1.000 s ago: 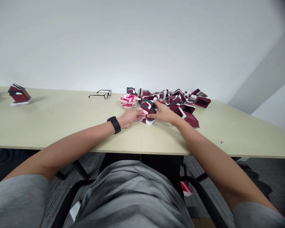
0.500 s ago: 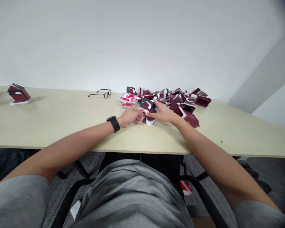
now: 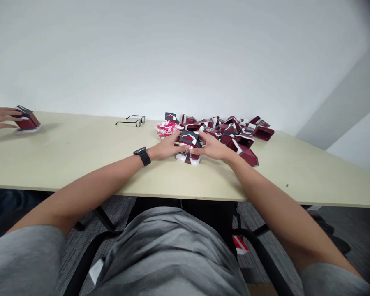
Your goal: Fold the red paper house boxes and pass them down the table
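Red paper house model [image 3: 189,144] | held just above beige table [image 3: 80,142], betw. both hands | L hand [image 3: 166,149], R hand [image 3: 214,148]: fingers closed on its sides | risk: if grip slips, may knock nearby pile of paper models [image 3: 231,133]

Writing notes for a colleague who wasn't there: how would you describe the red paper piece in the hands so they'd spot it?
On the pale table, in front of a heap of dark-red folded paper pieces, the person's left hand and right hand meet. Between them sits one dark-red piece with a black top, the only one held.
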{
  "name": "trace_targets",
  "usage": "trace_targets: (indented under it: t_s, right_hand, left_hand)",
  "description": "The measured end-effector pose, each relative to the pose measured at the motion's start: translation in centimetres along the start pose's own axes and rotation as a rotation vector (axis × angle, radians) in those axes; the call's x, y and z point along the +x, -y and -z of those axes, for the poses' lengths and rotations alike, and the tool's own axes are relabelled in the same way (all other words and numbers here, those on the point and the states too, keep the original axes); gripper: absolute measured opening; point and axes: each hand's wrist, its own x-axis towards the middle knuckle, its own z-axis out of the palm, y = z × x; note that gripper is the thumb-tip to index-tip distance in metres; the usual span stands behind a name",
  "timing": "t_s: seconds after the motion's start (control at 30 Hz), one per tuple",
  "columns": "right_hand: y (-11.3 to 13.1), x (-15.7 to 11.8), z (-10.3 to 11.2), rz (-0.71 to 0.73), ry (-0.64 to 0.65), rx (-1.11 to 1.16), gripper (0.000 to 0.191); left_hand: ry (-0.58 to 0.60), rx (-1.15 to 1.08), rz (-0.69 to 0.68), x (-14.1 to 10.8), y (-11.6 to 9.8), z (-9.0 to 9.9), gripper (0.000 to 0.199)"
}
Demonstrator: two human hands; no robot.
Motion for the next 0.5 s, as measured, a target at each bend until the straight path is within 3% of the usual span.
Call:
trace_targets:
  t_s: [0.23, 0.5]
  right_hand:
    - [-0.8, 0.1, -0.1, -0.013, -0.009, -0.044, 0.067]
    - [-1.3, 0.2, 0.0, -0.026, 0.015, 0.005, 0.056]
  left_hand:
    - [-0.061, -0.008, 0.012, -0.1, -0.4, -0.4, 0.076]
    - [-0.060, 0.031, -0.011, -0.1, 0.0, -0.9, 0.072]
